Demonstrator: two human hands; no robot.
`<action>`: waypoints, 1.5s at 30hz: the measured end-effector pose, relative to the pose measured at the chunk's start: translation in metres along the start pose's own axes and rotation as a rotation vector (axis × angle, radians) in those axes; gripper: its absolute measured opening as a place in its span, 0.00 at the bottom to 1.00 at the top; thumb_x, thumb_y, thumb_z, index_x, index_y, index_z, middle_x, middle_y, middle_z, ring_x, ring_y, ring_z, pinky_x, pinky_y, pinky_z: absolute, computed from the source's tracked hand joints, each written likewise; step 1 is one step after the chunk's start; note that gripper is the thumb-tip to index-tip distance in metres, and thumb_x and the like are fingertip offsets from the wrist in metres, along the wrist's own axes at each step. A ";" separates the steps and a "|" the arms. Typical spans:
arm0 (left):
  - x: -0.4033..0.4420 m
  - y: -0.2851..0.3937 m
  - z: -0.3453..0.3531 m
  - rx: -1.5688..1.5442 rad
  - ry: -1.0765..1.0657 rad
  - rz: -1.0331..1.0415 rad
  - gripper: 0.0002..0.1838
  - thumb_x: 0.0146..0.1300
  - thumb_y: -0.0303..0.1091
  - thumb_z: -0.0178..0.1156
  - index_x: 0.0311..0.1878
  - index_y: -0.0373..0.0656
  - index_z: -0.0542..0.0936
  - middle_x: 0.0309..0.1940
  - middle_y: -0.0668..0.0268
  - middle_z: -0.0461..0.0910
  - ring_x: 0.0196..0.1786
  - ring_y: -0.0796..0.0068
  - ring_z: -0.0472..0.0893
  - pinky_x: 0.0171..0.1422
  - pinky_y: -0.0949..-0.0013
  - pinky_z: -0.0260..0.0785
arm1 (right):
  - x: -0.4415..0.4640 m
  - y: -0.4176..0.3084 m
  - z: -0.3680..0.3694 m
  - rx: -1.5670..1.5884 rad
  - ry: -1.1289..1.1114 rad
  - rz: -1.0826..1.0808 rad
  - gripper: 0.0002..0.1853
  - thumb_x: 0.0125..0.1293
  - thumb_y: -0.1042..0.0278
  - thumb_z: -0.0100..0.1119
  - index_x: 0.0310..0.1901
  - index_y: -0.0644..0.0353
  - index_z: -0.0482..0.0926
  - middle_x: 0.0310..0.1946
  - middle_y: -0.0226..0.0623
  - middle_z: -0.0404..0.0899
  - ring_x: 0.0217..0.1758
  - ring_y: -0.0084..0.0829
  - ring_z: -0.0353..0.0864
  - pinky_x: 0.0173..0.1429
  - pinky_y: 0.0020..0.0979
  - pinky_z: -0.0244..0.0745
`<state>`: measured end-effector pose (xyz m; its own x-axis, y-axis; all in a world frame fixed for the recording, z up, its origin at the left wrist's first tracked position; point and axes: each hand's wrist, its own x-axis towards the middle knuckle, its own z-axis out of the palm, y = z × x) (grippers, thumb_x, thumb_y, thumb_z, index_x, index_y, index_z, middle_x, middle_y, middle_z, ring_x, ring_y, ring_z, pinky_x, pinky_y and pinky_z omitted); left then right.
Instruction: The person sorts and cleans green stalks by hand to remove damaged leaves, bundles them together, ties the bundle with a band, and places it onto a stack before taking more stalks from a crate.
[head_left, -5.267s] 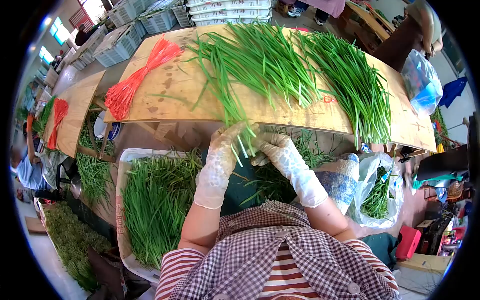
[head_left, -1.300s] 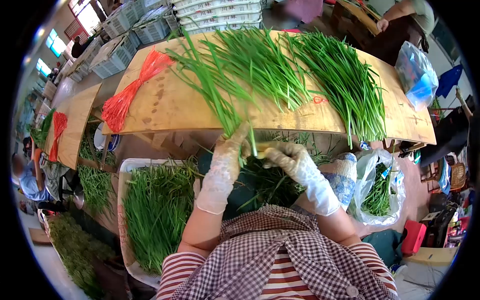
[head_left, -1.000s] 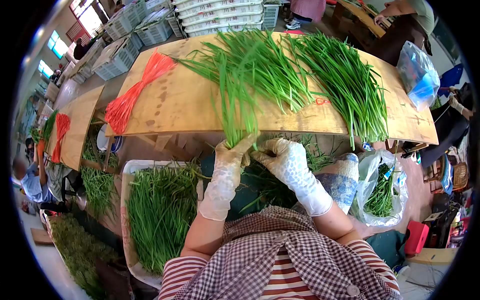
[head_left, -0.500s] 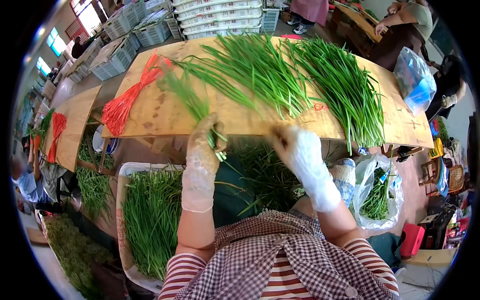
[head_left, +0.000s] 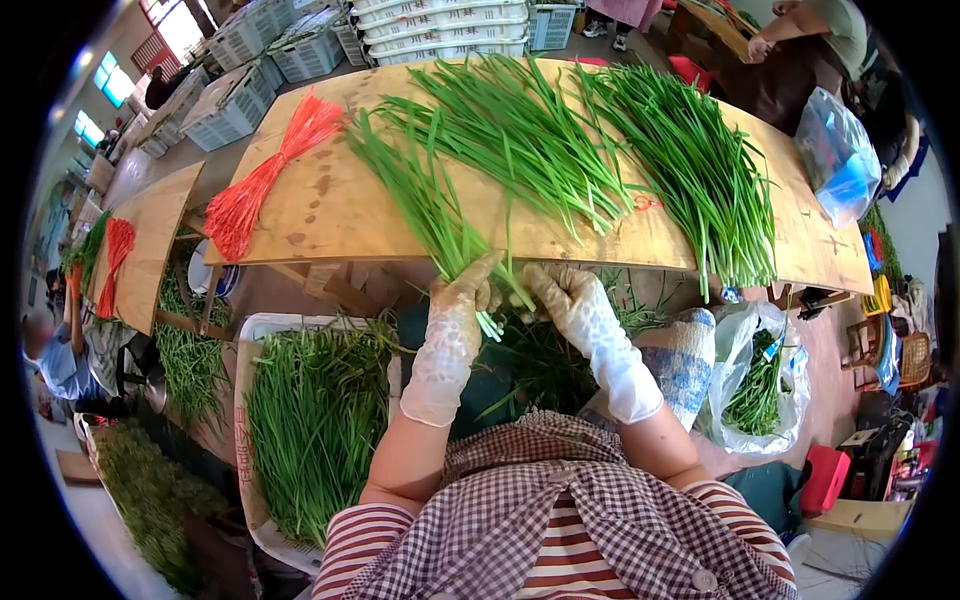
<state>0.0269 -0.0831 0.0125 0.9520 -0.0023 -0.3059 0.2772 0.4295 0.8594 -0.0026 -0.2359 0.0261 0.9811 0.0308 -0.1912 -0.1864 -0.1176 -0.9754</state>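
Note:
My left hand [head_left: 462, 298], in a thin whitish glove soiled at the fingers, is closed around a small bunch of garlic chives [head_left: 428, 208]. Their leaves lie up over the table edge, and the pale stem ends poke out below my fist. My right hand [head_left: 572, 300], gloved the same way, is beside it with fingers curled at the lower end of a few chive stems [head_left: 518, 285]. Exactly what its fingertips pinch is partly hidden. A looser pile of chives [head_left: 520, 140] and a thick pile [head_left: 690, 170] lie farther back on the wooden table [head_left: 330, 215].
Red ties [head_left: 270, 180] lie in a bundle at the table's left. A white crate [head_left: 262, 322] full of chives stands left of my lap. To the right are a plastic bag [head_left: 795, 385] holding greens and a bluish bag [head_left: 832, 165]. Other people work farther off.
My left hand has moved right and lower with its chives, whose leaves now rest on the table. My right hand has come in from the right to the stem ends.

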 end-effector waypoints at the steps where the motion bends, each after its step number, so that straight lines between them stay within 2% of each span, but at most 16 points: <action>1: -0.001 -0.001 0.002 0.007 0.016 -0.009 0.10 0.64 0.34 0.60 0.35 0.34 0.80 0.11 0.75 0.58 0.15 0.80 0.59 0.23 0.72 0.57 | 0.003 0.002 -0.001 0.023 0.020 -0.010 0.21 0.68 0.54 0.56 0.39 0.69 0.83 0.28 0.43 0.84 0.30 0.28 0.81 0.40 0.31 0.75; 8: -0.007 0.003 0.011 0.073 0.062 0.076 0.09 0.63 0.30 0.59 0.39 0.32 0.80 0.12 0.75 0.60 0.15 0.82 0.59 0.21 0.73 0.56 | 0.028 0.008 0.003 -0.174 0.050 0.000 0.23 0.59 0.53 0.65 0.43 0.69 0.82 0.34 0.48 0.84 0.37 0.31 0.83 0.45 0.31 0.76; 11: 0.007 0.004 0.004 -0.052 0.195 0.171 0.09 0.63 0.28 0.58 0.39 0.31 0.80 0.12 0.76 0.59 0.15 0.83 0.58 0.21 0.75 0.54 | 0.004 -0.021 -0.003 -0.304 0.076 0.014 0.14 0.58 0.61 0.67 0.35 0.66 0.83 0.23 0.33 0.82 0.27 0.18 0.77 0.37 0.24 0.74; 15: 0.017 0.027 -0.014 -0.032 0.092 0.237 0.07 0.57 0.28 0.64 0.30 0.37 0.76 0.11 0.74 0.62 0.13 0.80 0.60 0.22 0.71 0.57 | -0.021 0.020 -0.040 -0.725 -0.341 -0.175 0.15 0.55 0.55 0.66 0.31 0.61 0.84 0.23 0.38 0.82 0.26 0.28 0.80 0.37 0.29 0.76; 18: 0.010 0.027 -0.012 0.051 0.054 0.202 0.07 0.58 0.29 0.64 0.30 0.37 0.76 0.13 0.74 0.64 0.14 0.81 0.62 0.21 0.73 0.57 | -0.028 0.023 -0.045 -1.333 -0.422 0.126 0.18 0.55 0.51 0.65 0.39 0.57 0.84 0.36 0.44 0.83 0.40 0.40 0.84 0.44 0.39 0.78; 21: 0.000 0.015 0.003 0.107 0.081 0.195 0.08 0.60 0.28 0.62 0.36 0.32 0.79 0.11 0.76 0.61 0.13 0.83 0.59 0.20 0.75 0.53 | -0.029 0.002 -0.025 -0.713 0.229 -0.399 0.19 0.54 0.49 0.66 0.40 0.56 0.83 0.33 0.43 0.83 0.36 0.40 0.84 0.39 0.37 0.78; 23: -0.009 0.011 0.016 0.178 0.107 0.149 0.06 0.60 0.28 0.63 0.36 0.34 0.81 0.13 0.76 0.64 0.14 0.85 0.60 0.20 0.76 0.53 | -0.018 -0.016 -0.006 -0.735 0.319 -0.608 0.19 0.54 0.50 0.67 0.41 0.55 0.82 0.29 0.41 0.82 0.31 0.41 0.83 0.35 0.37 0.78; 24: -0.013 0.010 0.023 0.211 0.119 0.137 0.07 0.60 0.29 0.63 0.36 0.35 0.81 0.13 0.76 0.65 0.14 0.85 0.60 0.20 0.76 0.53 | -0.008 -0.012 0.001 -0.765 0.291 -0.616 0.19 0.53 0.52 0.68 0.41 0.55 0.82 0.24 0.40 0.80 0.29 0.43 0.82 0.34 0.38 0.77; 25: -0.016 0.010 0.026 0.245 0.131 0.127 0.07 0.60 0.29 0.64 0.37 0.35 0.82 0.14 0.76 0.65 0.15 0.85 0.61 0.20 0.76 0.53 | -0.006 -0.016 0.008 -0.875 0.224 -0.458 0.19 0.54 0.60 0.70 0.45 0.59 0.81 0.33 0.46 0.83 0.34 0.41 0.84 0.39 0.34 0.79; 30: -0.009 -0.001 -0.001 -0.051 -0.037 0.107 0.10 0.61 0.35 0.65 0.37 0.37 0.82 0.13 0.76 0.64 0.17 0.83 0.63 0.23 0.76 0.57 | 0.006 -0.003 0.017 0.284 -0.036 0.003 0.13 0.60 0.67 0.66 0.41 0.69 0.82 0.31 0.38 0.85 0.29 0.28 0.83 0.35 0.27 0.78; 33: -0.011 -0.006 0.000 -0.120 -0.100 0.106 0.11 0.60 0.36 0.66 0.38 0.37 0.82 0.12 0.76 0.63 0.16 0.82 0.62 0.23 0.75 0.59 | -0.003 -0.001 0.018 0.408 0.088 -0.014 0.10 0.64 0.72 0.61 0.39 0.72 0.82 0.30 0.35 0.84 0.29 0.19 0.79 0.35 0.20 0.75; 37: -0.016 -0.003 0.018 0.001 -0.080 0.151 0.10 0.59 0.36 0.67 0.34 0.38 0.80 0.12 0.76 0.64 0.16 0.83 0.61 0.23 0.76 0.59 | -0.017 0.013 0.000 -0.103 0.200 -0.233 0.12 0.59 0.68 0.66 0.41 0.67 0.82 0.29 0.40 0.84 0.29 0.23 0.81 0.37 0.26 0.77; 39: -0.012 -0.004 0.016 0.000 -0.108 0.122 0.12 0.59 0.38 0.67 0.36 0.39 0.78 0.13 0.76 0.64 0.16 0.83 0.61 0.23 0.76 0.60 | -0.025 0.028 -0.009 0.091 0.225 -0.237 0.13 0.58 0.66 0.66 0.41 0.66 0.82 0.29 0.42 0.83 0.31 0.23 0.82 0.38 0.27 0.78; 43: 0.000 0.020 0.004 -0.138 0.116 0.117 0.20 0.53 0.41 0.70 0.46 0.42 0.77 0.23 0.72 0.73 0.20 0.81 0.66 0.28 0.77 0.64 | -0.078 -0.007 -0.060 0.081 -0.218 -0.060 0.09 0.60 0.67 0.65 0.38 0.64 0.84 0.29 0.41 0.84 0.31 0.23 0.82 0.38 0.27 0.78; 44: -0.008 0.044 0.004 -0.163 0.061 0.202 0.17 0.55 0.42 0.70 0.42 0.44 0.78 0.20 0.75 0.66 0.21 0.80 0.67 0.30 0.78 0.65 | -0.082 0.004 -0.073 -0.239 -0.326 -0.166 0.08 0.60 0.65 0.65 0.35 0.62 0.85 0.30 0.41 0.84 0.31 0.29 0.84 0.37 0.28 0.78; 45: -0.014 0.058 -0.006 -0.194 -0.012 0.249 0.15 0.56 0.42 0.69 0.39 0.43 0.78 0.23 0.72 0.71 0.24 0.79 0.72 0.31 0.76 0.69 | -0.082 -0.002 -0.085 -0.796 -0.432 -0.173 0.09 0.60 0.63 0.63 0.35 0.59 0.85 0.32 0.44 0.84 0.32 0.36 0.85 0.38 0.32 0.79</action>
<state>0.0288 -0.0524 0.0642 0.9894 0.1139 -0.0903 0.0072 0.5823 0.8129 -0.0779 -0.3222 0.0529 0.8573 0.4603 -0.2303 0.2089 -0.7201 -0.6616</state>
